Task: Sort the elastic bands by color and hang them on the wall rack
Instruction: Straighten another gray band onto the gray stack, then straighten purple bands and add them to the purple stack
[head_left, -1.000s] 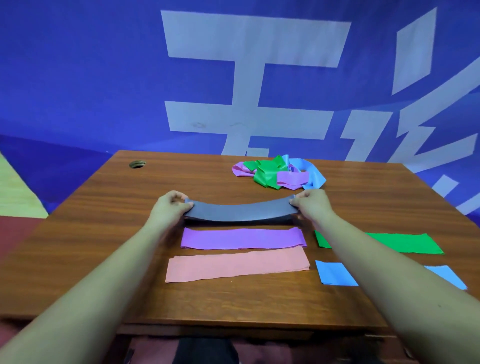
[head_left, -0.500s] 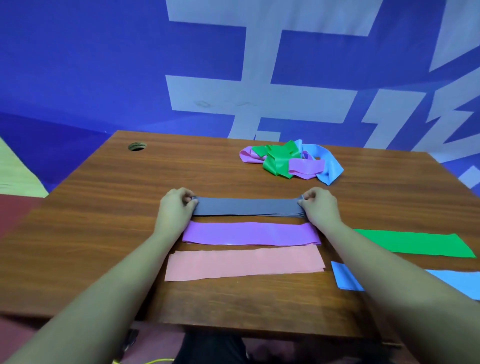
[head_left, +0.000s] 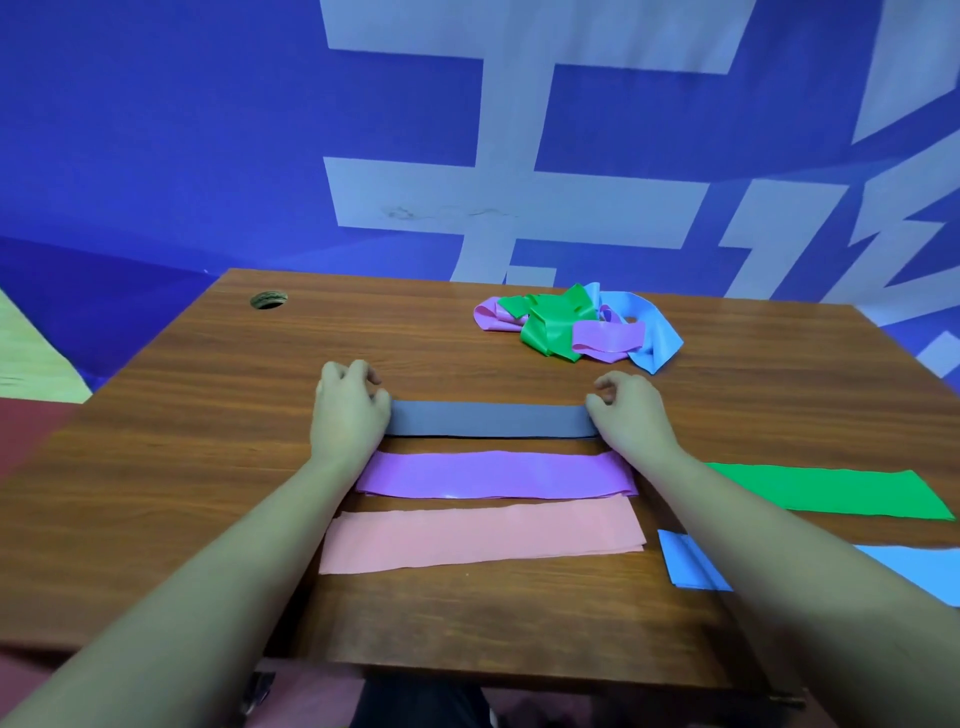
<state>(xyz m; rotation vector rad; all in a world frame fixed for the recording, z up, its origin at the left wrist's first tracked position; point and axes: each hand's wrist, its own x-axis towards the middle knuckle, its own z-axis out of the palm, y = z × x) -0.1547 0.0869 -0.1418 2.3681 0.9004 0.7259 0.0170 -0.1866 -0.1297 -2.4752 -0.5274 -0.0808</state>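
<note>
both hands, left hand and right hand, rest loosely curled at either end of the flat grey elastic band, mid-frame on the brown wooden table.

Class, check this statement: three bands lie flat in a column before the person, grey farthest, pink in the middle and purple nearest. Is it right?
Not quite. The head view shows the grey band farthest, but the purple band lies in the middle and the pink band nearest.
</note>
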